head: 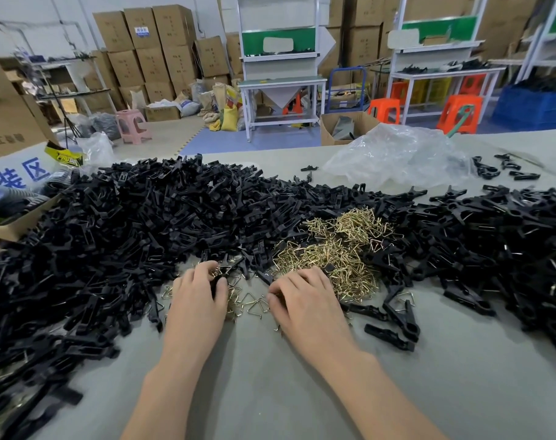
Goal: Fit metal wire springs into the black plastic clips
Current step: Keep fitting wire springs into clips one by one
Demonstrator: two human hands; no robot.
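Two hands work at a grey table [270,382]: the left hand [200,292] curls round a black clip [220,278], and the right hand [303,296], fingers bent down, rests by loose springs [254,304] lying between the two; whether it pinches one cannot be told. The spring pile [327,258] lies just beyond the right hand, the nearer one; heaped clips [143,223] and springs run past counting

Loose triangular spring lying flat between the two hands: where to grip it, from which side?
Pinch one straight leg of the triangular spring from straight above, fingers either side of the wire. It lies flat on the table, apart from the spring heap, so likely nothing snags.
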